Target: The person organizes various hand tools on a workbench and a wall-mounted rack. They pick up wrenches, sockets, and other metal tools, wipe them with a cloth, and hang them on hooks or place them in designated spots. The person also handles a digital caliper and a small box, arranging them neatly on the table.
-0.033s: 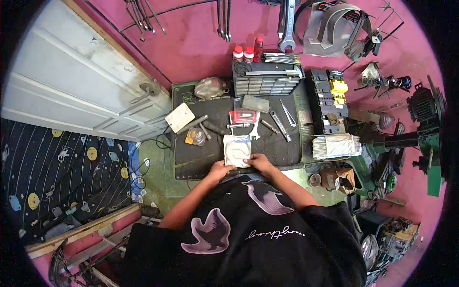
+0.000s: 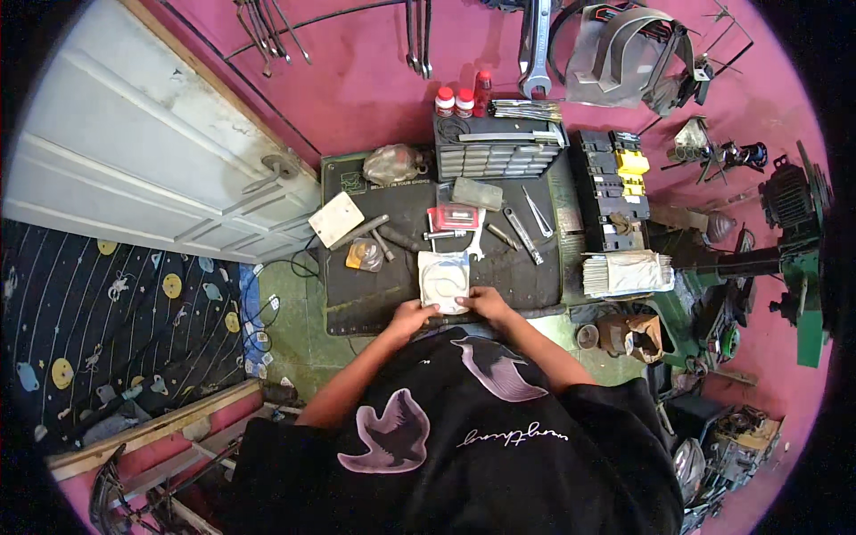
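Note:
Both my hands grip the near corners of a flat, pale plastic packet [image 2: 445, 274] at the front edge of the dark-topped bench. A whitish ring or coil shows through its face; I cannot tell exactly what it is. My left hand [image 2: 413, 316] is closed on the near left corner, thumb on top. On the near right corner, my right hand [image 2: 484, 304] pinches the packet in the same way. Just beyond it lie an open-ended spanner [image 2: 479, 239], a socket piece [image 2: 445, 235] and a red case [image 2: 453, 217]. To its left are a hammer [image 2: 359, 232] and a small bagged part [image 2: 365, 255].
A small-drawer cabinet [image 2: 499, 160] stands at the bench's back, with red-capped bottles [image 2: 445, 101] on top. Farther right are a ratchet spanner [image 2: 523, 235], tweezers [image 2: 538, 211] and a stack of welding rods [image 2: 627, 272]. A green drill press [image 2: 810, 303] stands at the right.

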The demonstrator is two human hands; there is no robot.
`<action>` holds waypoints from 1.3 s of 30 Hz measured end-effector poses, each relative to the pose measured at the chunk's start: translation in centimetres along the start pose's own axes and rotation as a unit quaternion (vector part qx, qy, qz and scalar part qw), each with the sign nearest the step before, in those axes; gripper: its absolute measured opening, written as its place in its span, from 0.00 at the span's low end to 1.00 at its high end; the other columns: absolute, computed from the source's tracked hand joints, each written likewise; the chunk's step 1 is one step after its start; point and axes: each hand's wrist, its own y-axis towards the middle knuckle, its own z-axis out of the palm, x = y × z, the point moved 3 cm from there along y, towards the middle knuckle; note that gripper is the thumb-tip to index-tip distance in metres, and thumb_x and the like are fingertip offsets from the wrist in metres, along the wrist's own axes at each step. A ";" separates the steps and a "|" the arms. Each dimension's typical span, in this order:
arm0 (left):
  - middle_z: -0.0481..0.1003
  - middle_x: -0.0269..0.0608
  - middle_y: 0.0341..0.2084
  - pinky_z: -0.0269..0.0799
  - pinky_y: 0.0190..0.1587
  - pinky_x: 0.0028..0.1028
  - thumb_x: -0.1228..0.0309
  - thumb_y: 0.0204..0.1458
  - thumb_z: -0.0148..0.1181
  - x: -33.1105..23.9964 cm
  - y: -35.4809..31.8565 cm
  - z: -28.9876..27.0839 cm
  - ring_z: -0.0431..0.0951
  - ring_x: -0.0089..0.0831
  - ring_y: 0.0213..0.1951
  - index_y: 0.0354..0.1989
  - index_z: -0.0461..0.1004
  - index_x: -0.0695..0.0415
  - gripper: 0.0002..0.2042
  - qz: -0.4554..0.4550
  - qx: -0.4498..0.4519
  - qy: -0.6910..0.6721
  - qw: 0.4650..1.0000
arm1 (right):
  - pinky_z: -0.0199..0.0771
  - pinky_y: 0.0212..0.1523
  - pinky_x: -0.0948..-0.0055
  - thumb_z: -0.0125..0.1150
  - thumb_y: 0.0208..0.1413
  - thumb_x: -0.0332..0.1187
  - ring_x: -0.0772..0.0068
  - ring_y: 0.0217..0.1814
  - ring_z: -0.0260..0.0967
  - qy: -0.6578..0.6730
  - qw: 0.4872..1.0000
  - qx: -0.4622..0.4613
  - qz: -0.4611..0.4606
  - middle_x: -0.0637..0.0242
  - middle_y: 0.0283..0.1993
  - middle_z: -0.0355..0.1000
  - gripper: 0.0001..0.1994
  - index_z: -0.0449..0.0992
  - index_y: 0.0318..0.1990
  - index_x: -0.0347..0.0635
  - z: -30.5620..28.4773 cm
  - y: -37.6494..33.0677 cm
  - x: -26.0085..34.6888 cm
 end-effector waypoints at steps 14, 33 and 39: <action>0.81 0.49 0.25 0.73 0.34 0.37 0.55 0.47 0.71 3.8 5.6 4.1 0.80 0.39 0.27 0.30 0.81 0.64 0.20 0.068 -0.041 0.264 0.961 | 0.76 0.44 0.58 0.78 0.43 0.47 0.51 0.41 0.79 -0.295 0.942 -0.159 -0.032 0.50 0.39 0.80 0.27 0.79 0.45 0.37 -5.9 -4.7 0.7; 0.80 0.58 0.37 0.76 0.47 0.48 0.59 0.52 0.64 -4.2 12.5 21.2 0.81 0.55 0.43 0.36 0.82 0.59 0.15 0.023 -0.063 0.418 0.906 | 0.80 0.45 0.56 0.70 0.45 0.37 0.50 0.50 0.75 -0.501 0.843 -0.191 -0.042 0.53 0.40 0.80 0.38 0.63 0.67 0.50 -19.0 -7.7 -2.4; 0.81 0.55 0.34 0.77 0.42 0.48 0.56 0.50 0.67 -5.5 11.4 21.8 0.82 0.54 0.39 0.34 0.82 0.59 0.17 0.007 -0.109 0.459 0.881 | 0.81 0.40 0.59 0.59 0.53 0.34 0.56 0.44 0.78 -0.578 0.801 -0.144 -0.063 0.55 0.36 0.80 0.34 0.60 0.69 0.40 -19.4 -6.5 -3.3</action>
